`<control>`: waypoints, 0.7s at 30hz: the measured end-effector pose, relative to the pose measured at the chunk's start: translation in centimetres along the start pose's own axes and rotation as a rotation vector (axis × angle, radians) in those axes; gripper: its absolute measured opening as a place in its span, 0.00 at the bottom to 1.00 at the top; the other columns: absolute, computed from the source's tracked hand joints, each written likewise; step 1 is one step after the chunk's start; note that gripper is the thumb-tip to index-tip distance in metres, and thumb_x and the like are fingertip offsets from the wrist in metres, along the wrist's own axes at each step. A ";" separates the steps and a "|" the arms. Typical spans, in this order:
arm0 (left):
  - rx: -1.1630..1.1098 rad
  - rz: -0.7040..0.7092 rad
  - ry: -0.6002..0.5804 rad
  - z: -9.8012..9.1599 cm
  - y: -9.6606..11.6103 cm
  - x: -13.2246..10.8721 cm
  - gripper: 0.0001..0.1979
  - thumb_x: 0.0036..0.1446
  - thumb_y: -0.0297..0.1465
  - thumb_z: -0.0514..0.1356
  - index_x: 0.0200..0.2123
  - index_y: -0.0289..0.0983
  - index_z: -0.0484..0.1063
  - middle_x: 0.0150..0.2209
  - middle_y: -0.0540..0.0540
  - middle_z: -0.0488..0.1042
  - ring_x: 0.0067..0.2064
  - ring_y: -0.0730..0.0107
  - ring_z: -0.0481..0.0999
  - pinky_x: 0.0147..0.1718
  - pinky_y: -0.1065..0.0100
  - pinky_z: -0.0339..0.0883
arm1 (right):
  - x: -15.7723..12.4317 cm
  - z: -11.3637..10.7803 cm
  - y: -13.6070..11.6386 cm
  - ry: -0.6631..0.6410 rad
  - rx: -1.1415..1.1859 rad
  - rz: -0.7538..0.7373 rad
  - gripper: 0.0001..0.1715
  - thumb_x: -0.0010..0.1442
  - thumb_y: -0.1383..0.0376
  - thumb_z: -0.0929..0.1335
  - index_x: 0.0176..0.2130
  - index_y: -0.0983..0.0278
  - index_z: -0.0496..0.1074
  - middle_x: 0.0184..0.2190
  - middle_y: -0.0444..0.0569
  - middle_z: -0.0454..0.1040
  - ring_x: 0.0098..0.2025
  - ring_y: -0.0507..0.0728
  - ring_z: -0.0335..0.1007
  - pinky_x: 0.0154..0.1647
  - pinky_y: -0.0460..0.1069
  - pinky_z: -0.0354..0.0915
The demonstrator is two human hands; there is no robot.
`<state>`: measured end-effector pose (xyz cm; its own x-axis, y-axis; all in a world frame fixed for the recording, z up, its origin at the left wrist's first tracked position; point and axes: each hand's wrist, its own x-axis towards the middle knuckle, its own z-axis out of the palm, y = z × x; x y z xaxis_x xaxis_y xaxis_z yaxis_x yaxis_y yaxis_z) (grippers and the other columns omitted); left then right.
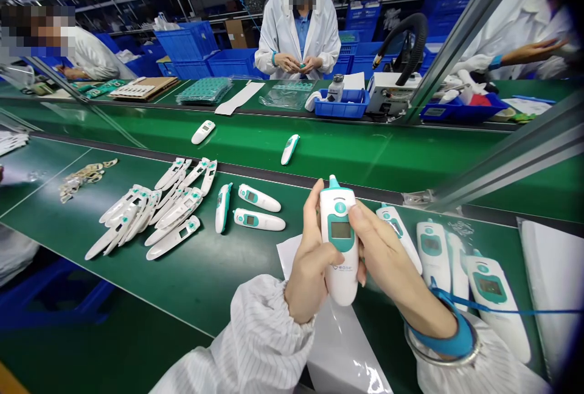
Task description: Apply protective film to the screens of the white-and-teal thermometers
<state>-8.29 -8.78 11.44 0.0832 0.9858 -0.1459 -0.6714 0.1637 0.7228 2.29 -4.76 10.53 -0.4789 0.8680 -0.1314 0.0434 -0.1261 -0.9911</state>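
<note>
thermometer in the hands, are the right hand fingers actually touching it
Touching. The head view shows the right hand with its fingers pressed against the right side of the white and teal ear thermometer.

Factory floor, green conveyor belts (365,163)
Beyond the fingers (314,211), blue plastic crates (185,47) line metal shelving (137,17).

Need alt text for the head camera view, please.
The person's left hand and right hand hold a white-and-teal ear thermometer upright above a green conveyor belt. More thermometers lie to the right, white casings to the left.
</note>
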 end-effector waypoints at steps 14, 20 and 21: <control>-0.014 -0.041 -0.070 -0.9 0.6 0.7 0.41 0.53 0.28 0.52 0.66 0.50 0.35 0.27 0.52 0.70 0.19 0.71 0.69 0.19 0.69 0.64 | 0.3 -2.7 0.3 -0.290 0.140 0.018 0.27 0.65 0.61 0.59 0.62 0.54 0.57 0.25 0.39 0.65 0.20 0.51 0.66 0.22 0.47 0.66; 0.105 0.099 0.256 -0.6 -0.4 2.0 0.21 0.61 0.42 0.55 0.55 0.44 0.65 0.46 0.47 0.72 0.41 0.68 0.75 0.37 0.71 0.70 | 0.9 -1.1 0.7 -0.209 -0.159 -0.064 0.33 0.61 0.57 0.67 0.62 0.55 0.55 0.49 0.48 0.70 0.44 0.56 0.71 0.44 0.51 0.71; 0.075 0.100 0.278 -1.0 -0.6 2.5 0.20 0.61 0.44 0.55 0.54 0.43 0.67 0.47 0.46 0.72 0.46 0.66 0.74 0.42 0.70 0.69 | 1.2 -0.9 0.9 -0.211 -0.190 -0.074 0.33 0.61 0.57 0.67 0.62 0.55 0.54 0.52 0.49 0.69 0.49 0.57 0.70 0.48 0.53 0.69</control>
<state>-8.37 -6.41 9.98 -0.1925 0.9508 -0.2429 -0.6089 0.0784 0.7893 2.56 -3.40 9.46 -0.6581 0.7496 -0.0708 0.1553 0.0432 -0.9869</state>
